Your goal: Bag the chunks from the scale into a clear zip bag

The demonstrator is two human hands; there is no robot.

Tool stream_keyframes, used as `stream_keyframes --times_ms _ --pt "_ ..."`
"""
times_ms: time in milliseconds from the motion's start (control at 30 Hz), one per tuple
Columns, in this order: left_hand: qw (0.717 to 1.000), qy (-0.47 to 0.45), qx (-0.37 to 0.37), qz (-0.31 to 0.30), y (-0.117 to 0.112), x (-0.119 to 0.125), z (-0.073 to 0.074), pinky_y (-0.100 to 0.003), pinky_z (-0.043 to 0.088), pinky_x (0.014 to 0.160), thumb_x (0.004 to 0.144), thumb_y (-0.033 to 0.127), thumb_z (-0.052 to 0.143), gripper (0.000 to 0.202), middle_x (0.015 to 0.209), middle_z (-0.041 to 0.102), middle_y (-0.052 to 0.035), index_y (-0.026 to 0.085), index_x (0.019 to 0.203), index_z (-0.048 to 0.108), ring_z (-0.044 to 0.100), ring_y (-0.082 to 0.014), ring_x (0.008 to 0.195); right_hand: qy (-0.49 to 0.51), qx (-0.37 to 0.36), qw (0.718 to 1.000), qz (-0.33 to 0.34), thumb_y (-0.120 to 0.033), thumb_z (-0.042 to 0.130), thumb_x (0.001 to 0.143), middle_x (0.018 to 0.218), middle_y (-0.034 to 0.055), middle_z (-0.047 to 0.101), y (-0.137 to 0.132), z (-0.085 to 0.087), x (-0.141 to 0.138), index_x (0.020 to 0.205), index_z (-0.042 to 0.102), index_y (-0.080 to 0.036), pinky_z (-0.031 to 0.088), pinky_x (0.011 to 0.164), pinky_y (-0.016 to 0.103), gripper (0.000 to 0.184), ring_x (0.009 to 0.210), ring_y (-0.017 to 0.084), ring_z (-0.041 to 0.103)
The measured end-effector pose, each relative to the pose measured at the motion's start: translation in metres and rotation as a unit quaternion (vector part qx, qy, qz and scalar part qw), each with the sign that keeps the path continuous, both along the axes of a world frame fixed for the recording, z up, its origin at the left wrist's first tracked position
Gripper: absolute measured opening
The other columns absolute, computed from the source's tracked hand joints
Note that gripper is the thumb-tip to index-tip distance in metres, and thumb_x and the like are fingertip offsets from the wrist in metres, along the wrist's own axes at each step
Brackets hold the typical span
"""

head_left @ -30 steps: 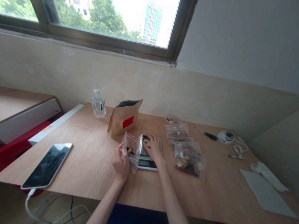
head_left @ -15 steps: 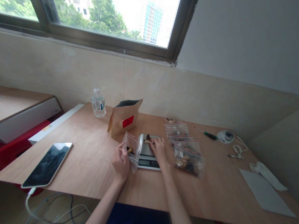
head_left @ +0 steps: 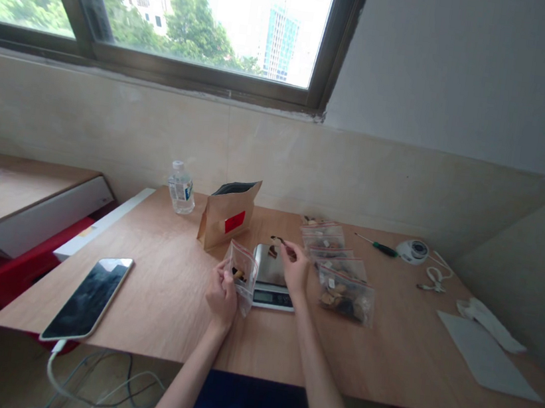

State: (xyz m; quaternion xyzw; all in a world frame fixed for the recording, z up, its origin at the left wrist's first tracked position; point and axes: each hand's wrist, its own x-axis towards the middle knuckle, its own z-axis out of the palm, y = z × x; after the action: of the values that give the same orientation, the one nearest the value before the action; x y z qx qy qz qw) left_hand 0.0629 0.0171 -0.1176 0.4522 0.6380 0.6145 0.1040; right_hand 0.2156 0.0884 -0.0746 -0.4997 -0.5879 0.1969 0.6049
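My left hand point(head_left: 222, 294) is closed on the edge of a clear zip bag point(head_left: 246, 269), which stands open with a few dark and tan dried slices inside. Beside it lies a digital kitchen scale point(head_left: 270, 275) with a metal plate and a small display at the front. Over the plate, my right hand point(head_left: 295, 270) pinches a dried slice point(head_left: 277, 239), dark with a pale edge. Another dark piece point(head_left: 273, 251) rests on the plate just below it. What exactly the slices are, I cannot make out.
Several filled zip bags point(head_left: 345, 296) lie right of the scale. Behind stand a brown paper pouch point(head_left: 228, 217) and a water bottle point(head_left: 182, 189). A phone point(head_left: 88, 300) on a cable lies left. Far right are a screwdriver point(head_left: 381, 248), a white camera point(head_left: 413, 250) and a paper sheet point(head_left: 486, 356).
My right hand has lifted off the scale plate with a dried slice between its fingertips, moving slightly right. My left hand and the bag have stayed in place.
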Motion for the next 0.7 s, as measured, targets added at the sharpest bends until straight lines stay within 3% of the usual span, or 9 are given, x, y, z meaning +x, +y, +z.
stream_keyframes --times_ms 67,167,300,367,467,700 --pt "1.0 0.004 -0.007 0.001 0.0 0.0 -0.001 -0.026 0.045 0.066 0.09 0.032 0.036 0.029 0.107 0.066 -0.0082 0.019 0.102 0.059 0.063 -0.0166 0.08 0.135 -0.044 0.99 0.016 -0.044 0.061 0.076 0.071 0.0025 0.063 -0.002 0.013 -0.013 0.087 0.065 -0.015 0.044 0.059 0.025 0.031 0.063 0.013 0.055" --pt "1.0 0.009 -0.015 0.002 0.001 0.001 -0.004 -0.026 0.045 0.062 0.09 0.032 0.036 0.029 0.106 0.066 -0.0082 0.019 0.104 0.058 0.063 -0.0161 0.076 0.322 -0.104 0.938 0.076 -0.048 0.067 0.068 0.059 -0.0043 0.055 -0.007 0.032 -0.039 0.083 0.062 -0.016 0.034 0.045 0.019 0.035 0.046 0.007 0.044" --pt "1.0 0.017 -0.003 -0.01 0.001 0.001 -0.006 -0.026 0.046 0.062 0.09 0.031 0.036 0.03 0.104 0.067 -0.0088 0.018 0.107 0.057 0.064 -0.0162 0.077 0.432 -0.135 0.876 0.165 -0.047 0.071 0.064 0.055 -0.0083 0.047 -0.017 0.047 -0.075 0.074 0.059 -0.017 0.029 0.041 0.017 0.034 0.041 0.003 0.035" --pt "1.0 0.021 0.008 -0.015 0.001 0.001 -0.006 -0.026 0.046 0.063 0.09 0.031 0.037 0.029 0.104 0.067 -0.0094 0.018 0.106 0.057 0.064 -0.0167 0.078 0.423 -0.139 0.878 0.175 -0.047 0.07 0.065 0.055 -0.0081 0.048 -0.02 0.049 -0.087 0.075 0.06 -0.017 0.03 0.041 0.017 0.033 0.041 0.003 0.036" --pt "1.0 0.018 0.018 -0.013 0.001 0.001 -0.005 -0.027 0.048 0.065 0.089 0.03 0.039 0.026 0.106 0.066 -0.0107 0.018 0.099 0.058 0.065 -0.0177 0.082 0.365 -0.142 0.904 0.169 -0.048 0.068 0.068 0.058 -0.0054 0.054 -0.023 0.044 -0.093 0.083 0.062 -0.017 0.036 0.045 0.017 0.035 0.048 0.006 0.046" --pt "1.0 -0.008 0.005 -0.021 0.001 0.001 -0.004 -0.029 0.048 0.069 0.089 0.03 0.037 0.027 0.11 0.065 -0.0096 0.019 0.103 0.057 0.065 -0.0186 0.087 0.203 -0.153 0.941 0.224 -0.043 0.064 0.073 0.069 0.0001 0.062 -0.028 0.03 -0.068 0.085 0.062 -0.017 0.048 0.056 0.021 0.029 0.064 0.012 0.059"
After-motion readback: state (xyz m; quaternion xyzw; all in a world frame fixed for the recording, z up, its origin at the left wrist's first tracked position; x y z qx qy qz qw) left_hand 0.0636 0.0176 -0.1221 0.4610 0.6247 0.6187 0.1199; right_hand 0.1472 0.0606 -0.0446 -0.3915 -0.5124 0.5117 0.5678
